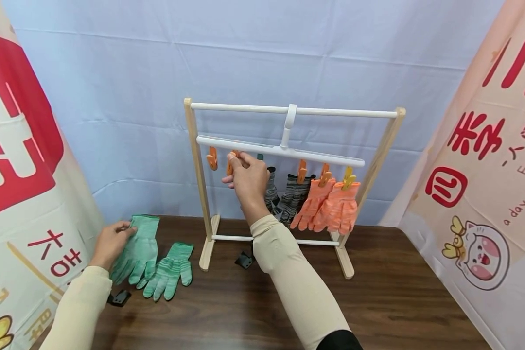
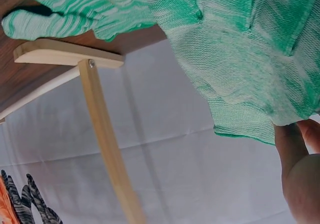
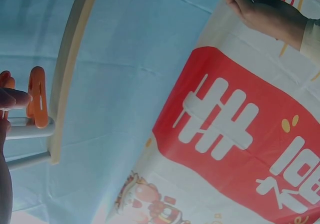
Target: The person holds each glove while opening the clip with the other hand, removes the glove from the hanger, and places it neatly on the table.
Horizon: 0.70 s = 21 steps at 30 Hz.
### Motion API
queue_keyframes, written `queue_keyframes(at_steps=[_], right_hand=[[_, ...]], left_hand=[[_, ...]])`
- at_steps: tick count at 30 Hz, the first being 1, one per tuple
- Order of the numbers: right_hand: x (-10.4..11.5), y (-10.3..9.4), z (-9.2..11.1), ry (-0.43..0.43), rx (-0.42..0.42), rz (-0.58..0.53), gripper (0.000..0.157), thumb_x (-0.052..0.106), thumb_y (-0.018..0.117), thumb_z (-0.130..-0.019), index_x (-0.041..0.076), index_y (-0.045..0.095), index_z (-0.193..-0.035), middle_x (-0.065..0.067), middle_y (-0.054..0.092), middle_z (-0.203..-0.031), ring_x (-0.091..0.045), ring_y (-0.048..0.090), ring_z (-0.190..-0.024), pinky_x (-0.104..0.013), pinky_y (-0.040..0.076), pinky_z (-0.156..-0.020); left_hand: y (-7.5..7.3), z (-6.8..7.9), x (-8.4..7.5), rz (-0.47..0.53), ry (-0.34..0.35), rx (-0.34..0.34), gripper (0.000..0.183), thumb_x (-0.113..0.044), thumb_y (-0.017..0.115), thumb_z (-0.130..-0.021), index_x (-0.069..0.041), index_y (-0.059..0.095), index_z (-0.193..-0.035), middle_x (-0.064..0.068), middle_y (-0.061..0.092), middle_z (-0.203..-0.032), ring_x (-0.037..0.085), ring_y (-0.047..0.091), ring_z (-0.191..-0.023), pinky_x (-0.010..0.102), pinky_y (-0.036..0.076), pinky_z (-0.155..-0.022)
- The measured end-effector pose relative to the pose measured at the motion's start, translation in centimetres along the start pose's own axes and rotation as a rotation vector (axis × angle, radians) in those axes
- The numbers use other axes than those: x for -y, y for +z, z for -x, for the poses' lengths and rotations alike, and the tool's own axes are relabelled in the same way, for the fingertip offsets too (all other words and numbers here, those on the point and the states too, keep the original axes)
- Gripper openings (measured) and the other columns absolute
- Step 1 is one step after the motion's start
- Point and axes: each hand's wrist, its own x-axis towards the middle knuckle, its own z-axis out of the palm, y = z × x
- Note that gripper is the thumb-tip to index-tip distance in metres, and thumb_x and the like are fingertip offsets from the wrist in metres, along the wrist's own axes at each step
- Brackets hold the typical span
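My left hand (image 1: 113, 245) pinches a green knit glove (image 1: 143, 243) near its cuff, holding it up over the left of the table. A second green glove (image 1: 171, 272) lies flat on the wood beside it. At the left part of the white hanger (image 1: 245, 145), my right hand (image 1: 251, 182) pinches an orange clothespin (image 1: 230, 166) between thumb and fingers. Another orange clothespin (image 3: 38, 96) hangs just left of it, at the hanger's end. Black-and-grey gloves (image 1: 294, 192) and orange gloves (image 1: 339, 206) hang from clips farther right, the former partly hidden by my right arm.
The hanger hooks over the top bar of a wooden rack (image 1: 193, 160). Black pieces (image 1: 245, 260) lie on the dark table (image 1: 402, 291). Pale cloth (image 1: 113, 97) stands behind, with printed banners (image 1: 17, 160) at both sides.
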Motion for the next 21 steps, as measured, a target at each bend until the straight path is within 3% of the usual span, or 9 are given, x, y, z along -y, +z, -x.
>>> queue_keyframes(at_steps=[14, 21], right_hand=[[0.0, 0.2, -0.1, -0.013, -0.001, 0.013, 0.035, 0.034, 0.062, -0.087, 0.018, 0.063, -0.118, 0.004, 0.069, -0.088, -0.013, 0.064, -0.051, -0.029, 0.051, -0.049], [0.0, 0.2, -0.1, -0.015, -0.005, 0.016, 0.035, 0.035, 0.062, -0.086, 0.017, 0.063, -0.117, 0.005, 0.068, -0.087, -0.013, 0.063, -0.051, -0.034, 0.052, -0.052]], left_hand=[[-0.2, -0.6, 1.5, -0.035, -0.037, 0.041, 0.055, -0.038, 0.044, -0.095, 0.001, 0.042, -0.134, 0.029, 0.033, -0.137, 0.047, 0.034, -0.120, 0.056, 0.035, -0.086], [0.2, -1.0, 2.4, -0.078, -0.039, 0.050, 0.055, -0.037, 0.044, -0.095, 0.002, 0.042, -0.134, 0.029, 0.036, -0.136, 0.047, 0.037, -0.117, 0.056, 0.036, -0.086]])
